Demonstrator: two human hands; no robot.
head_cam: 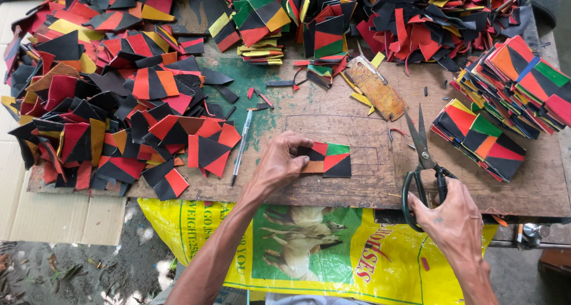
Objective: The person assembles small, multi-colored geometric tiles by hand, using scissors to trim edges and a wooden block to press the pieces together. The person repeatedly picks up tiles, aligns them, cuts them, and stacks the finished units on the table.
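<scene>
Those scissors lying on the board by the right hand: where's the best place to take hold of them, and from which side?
Take the scissors by the black loop handles, coming from the near edge of the wooden board. They lie flat with the blades open and pointing away, so the handles face the person. The right hand already rests on those loops; the left hand presses a patchwork square.

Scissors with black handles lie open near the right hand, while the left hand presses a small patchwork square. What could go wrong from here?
1. The black-handled scissors lie with blades apart; the right hand touching the handles might slip onto an edge.
2. The left hand covers one end of the small red, green, orange and black patchwork square, so a cut there could nick fingers.
3. The big loose pile of coloured pieces reaches the wooden board's front edge and may slide off.
</scene>
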